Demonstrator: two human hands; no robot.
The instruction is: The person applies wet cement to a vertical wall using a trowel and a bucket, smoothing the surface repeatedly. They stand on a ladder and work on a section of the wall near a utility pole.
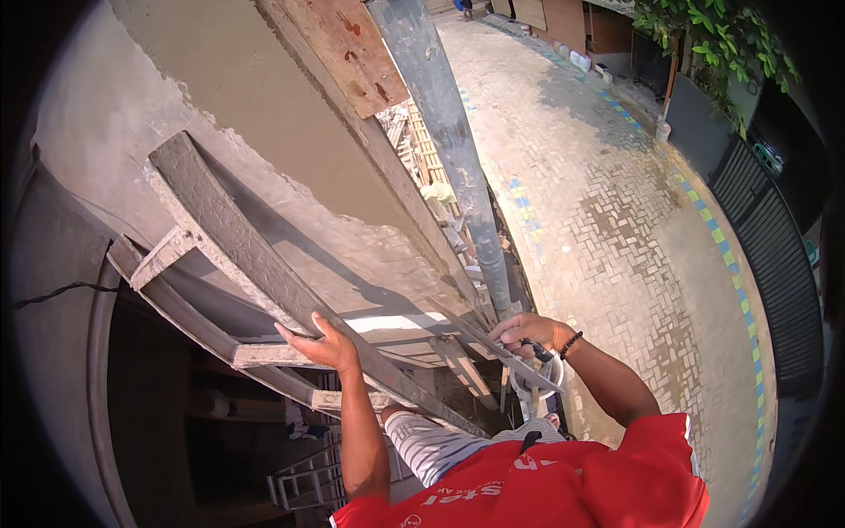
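Observation:
My left hand [327, 345] grips the near side rail of a mortar-splashed ladder [233, 224], which leans on the wall at the left. In my right hand [533, 334] is the black handle of a plastering trowel [534, 376]. Its long, thin metal blade is seen nearly edge-on and slants up to the left toward the wall. Below that hand hangs or stands a white bucket [552, 380], partly covered by the trowel; what supports it is hidden. Darker, fresh-looking plaster [282, 97] covers the upper strip of the wall [264, 238], with a ragged lower edge.
A grey pipe [453, 141] rises beside a stained wooden board [339, 48] along the wall's edge. Far below at the right lies a paved lane [598, 220] with a dark gate [766, 255]. Under the ladder, a dark opening [158, 414] contains a second, metal ladder [308, 480].

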